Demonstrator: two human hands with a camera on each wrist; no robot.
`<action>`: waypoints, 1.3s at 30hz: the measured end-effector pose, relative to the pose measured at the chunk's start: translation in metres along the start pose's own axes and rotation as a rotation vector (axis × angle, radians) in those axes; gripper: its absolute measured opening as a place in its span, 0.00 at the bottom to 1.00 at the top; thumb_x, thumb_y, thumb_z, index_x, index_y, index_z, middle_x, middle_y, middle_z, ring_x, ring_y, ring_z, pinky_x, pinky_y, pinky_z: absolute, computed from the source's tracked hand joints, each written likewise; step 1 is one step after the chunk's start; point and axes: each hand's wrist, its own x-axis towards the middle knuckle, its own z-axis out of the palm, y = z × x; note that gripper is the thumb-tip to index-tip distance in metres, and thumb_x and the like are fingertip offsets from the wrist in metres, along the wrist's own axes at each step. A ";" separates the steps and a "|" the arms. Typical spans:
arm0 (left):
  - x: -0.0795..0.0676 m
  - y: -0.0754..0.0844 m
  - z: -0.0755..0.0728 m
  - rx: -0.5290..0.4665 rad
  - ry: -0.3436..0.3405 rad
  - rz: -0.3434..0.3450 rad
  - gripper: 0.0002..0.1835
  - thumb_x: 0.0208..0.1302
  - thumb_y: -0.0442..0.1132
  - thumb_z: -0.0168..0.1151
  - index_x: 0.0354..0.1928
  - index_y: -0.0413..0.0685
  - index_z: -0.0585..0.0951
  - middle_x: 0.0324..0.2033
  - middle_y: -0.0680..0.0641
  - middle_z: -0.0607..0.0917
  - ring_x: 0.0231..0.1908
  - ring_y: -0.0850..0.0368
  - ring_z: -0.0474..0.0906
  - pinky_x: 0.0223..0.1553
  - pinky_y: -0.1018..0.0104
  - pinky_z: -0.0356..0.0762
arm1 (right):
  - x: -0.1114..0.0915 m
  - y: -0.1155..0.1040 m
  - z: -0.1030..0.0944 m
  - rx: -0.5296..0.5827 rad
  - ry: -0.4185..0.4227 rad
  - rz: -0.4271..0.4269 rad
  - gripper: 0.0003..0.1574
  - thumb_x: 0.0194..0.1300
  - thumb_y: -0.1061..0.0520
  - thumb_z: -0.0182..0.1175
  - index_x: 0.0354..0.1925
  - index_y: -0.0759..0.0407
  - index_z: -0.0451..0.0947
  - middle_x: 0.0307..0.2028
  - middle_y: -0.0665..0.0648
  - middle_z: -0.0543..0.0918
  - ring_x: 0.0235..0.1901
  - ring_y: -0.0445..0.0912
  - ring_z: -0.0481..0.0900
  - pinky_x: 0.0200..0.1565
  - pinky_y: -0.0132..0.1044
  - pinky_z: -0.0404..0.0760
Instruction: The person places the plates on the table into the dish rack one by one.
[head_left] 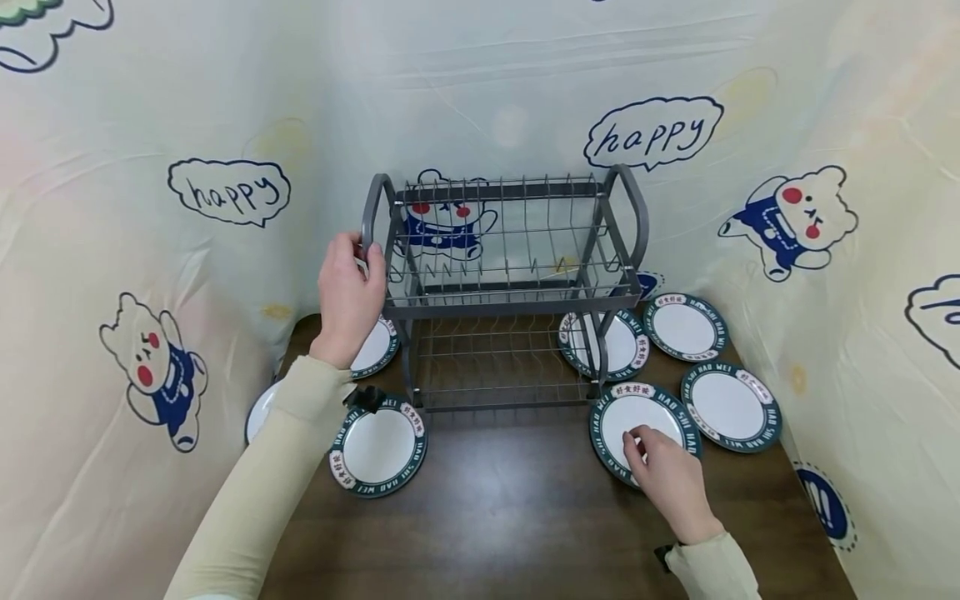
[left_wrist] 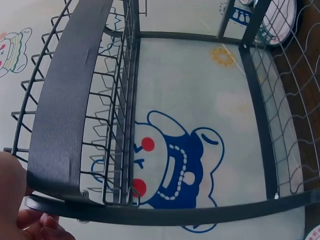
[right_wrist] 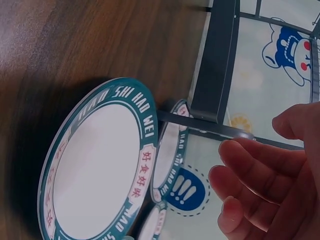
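Observation:
A dark grey two-tier dish rack (head_left: 517, 304) stands at the back of the brown table. My left hand (head_left: 351, 292) grips its left side at the upper tier, by the curved handle; in the left wrist view only part of that hand (left_wrist: 20, 200) shows, at the rack's end. Over the front right plate (head_left: 643, 408), white with a green lettered rim, hovers my right hand (head_left: 667, 475). Its fingers are loosely bent with nothing between them. The right wrist view shows that hand (right_wrist: 270, 175) apart from the plate (right_wrist: 97, 170). Both rack tiers hold no plates.
More matching plates lie right of the rack, among them a far right plate (head_left: 731, 407) and a back right plate (head_left: 686, 327). At left are a front plate (head_left: 377, 447) and two partly hidden ones. A printed cloth (head_left: 495, 108) surrounds the table (head_left: 480, 517).

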 end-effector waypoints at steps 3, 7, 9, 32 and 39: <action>0.001 0.000 0.000 -0.032 0.001 -0.012 0.18 0.81 0.43 0.49 0.54 0.31 0.74 0.43 0.36 0.77 0.35 0.47 0.69 0.36 0.61 0.68 | 0.001 0.001 -0.001 0.004 0.006 0.006 0.13 0.74 0.53 0.61 0.38 0.61 0.83 0.23 0.52 0.81 0.18 0.41 0.70 0.21 0.35 0.72; 0.003 0.000 0.001 -0.054 -0.005 -0.010 0.18 0.82 0.42 0.49 0.54 0.31 0.74 0.42 0.35 0.77 0.35 0.47 0.69 0.36 0.60 0.68 | 0.003 0.002 -0.003 0.019 -0.003 0.022 0.13 0.74 0.53 0.60 0.39 0.62 0.83 0.23 0.52 0.81 0.18 0.41 0.70 0.20 0.35 0.71; 0.002 -0.001 0.002 -0.056 -0.012 -0.018 0.17 0.82 0.43 0.49 0.53 0.31 0.74 0.41 0.36 0.78 0.35 0.47 0.69 0.35 0.60 0.68 | 0.004 0.005 -0.004 0.021 -0.010 0.028 0.14 0.75 0.53 0.60 0.40 0.63 0.83 0.23 0.52 0.81 0.18 0.41 0.70 0.20 0.36 0.71; -0.008 -0.008 0.009 -0.065 0.005 -0.028 0.18 0.82 0.45 0.50 0.51 0.33 0.75 0.40 0.37 0.74 0.37 0.46 0.70 0.36 0.60 0.70 | -0.019 0.093 0.014 -0.025 -0.039 0.331 0.19 0.78 0.52 0.49 0.36 0.65 0.76 0.21 0.55 0.75 0.20 0.50 0.70 0.22 0.43 0.67; -0.010 -0.007 0.010 -0.056 0.011 -0.025 0.18 0.82 0.46 0.50 0.51 0.33 0.75 0.39 0.38 0.74 0.37 0.46 0.70 0.36 0.59 0.70 | -0.025 0.110 0.025 -0.044 -0.106 0.431 0.20 0.78 0.50 0.47 0.38 0.66 0.74 0.22 0.57 0.75 0.21 0.53 0.72 0.24 0.47 0.71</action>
